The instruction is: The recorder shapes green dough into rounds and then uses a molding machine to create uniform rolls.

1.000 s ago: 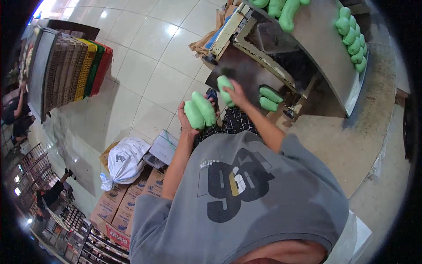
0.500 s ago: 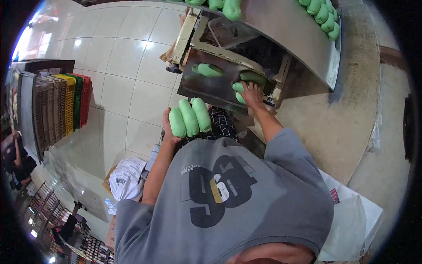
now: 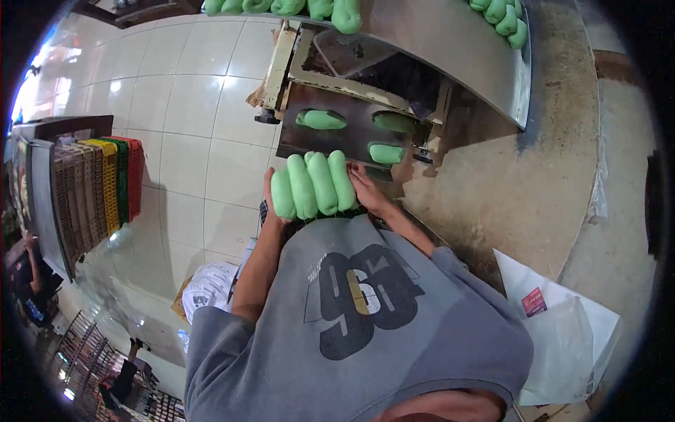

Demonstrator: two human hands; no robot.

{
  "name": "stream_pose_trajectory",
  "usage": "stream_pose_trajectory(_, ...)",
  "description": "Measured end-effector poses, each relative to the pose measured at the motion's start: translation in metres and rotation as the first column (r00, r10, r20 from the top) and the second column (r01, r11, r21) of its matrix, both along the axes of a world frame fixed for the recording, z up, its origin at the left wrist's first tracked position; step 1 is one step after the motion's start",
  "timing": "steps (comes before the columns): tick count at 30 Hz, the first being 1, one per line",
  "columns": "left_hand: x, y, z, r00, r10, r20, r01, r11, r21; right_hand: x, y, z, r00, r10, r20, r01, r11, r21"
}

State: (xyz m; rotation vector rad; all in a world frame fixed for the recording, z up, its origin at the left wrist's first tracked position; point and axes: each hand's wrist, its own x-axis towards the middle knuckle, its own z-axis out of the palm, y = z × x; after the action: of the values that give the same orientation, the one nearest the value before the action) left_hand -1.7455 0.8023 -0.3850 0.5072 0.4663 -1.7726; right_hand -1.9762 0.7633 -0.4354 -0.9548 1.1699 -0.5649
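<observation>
A side-by-side row of several smooth green dough rolls (image 3: 312,186) is held up in front of my shirt. My left hand (image 3: 272,199) grips the row from its left end, partly hidden behind the rolls. Against the right end presses my right hand (image 3: 365,187), its fingers along the last roll. Just beyond, on a dark metal shelf (image 3: 351,133) low on the machine, lie three more green rolls: one at the left (image 3: 321,119), one at the right in shadow (image 3: 394,122), and one near the front edge (image 3: 386,153).
A sloping metal surface (image 3: 436,42) above the shelf carries more green rolls at its far edge (image 3: 288,7) and right corner (image 3: 508,21). Stacked plastic crates (image 3: 105,183) stand at the left. A white bag (image 3: 209,292) is beside my left arm, white sheeting (image 3: 555,337) at my right.
My right hand has left the shelf and come back to the row, which has gained a roll at its right end. One fewer roll lies near the shelf's front right.
</observation>
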Motion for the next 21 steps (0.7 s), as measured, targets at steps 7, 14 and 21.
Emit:
stream_pose_trajectory(7, -0.007, -0.002, -0.015, 0.992, 0.114, -0.05, -0.122, 0.971, -0.204, -0.09, -0.122, -0.032, 0.25, -0.191, -0.949, -0.795, 0.518, -0.314)
stream_pose_trajectory(14, -0.022, -0.019, 0.0, 0.99, 0.095, -0.101, -0.104, 0.99, -0.091, -0.094, -0.123, -0.027, 0.373, 0.015, -0.928, -0.471, 0.865, -0.175)
stream_pose_trajectory(21, -0.057, -0.069, 0.047, 0.956, -0.22, -0.193, 0.193, 0.97, -0.148, -0.052, -0.016, 0.139, 0.88, -0.411, -0.238, 0.299, 0.869, -0.395)
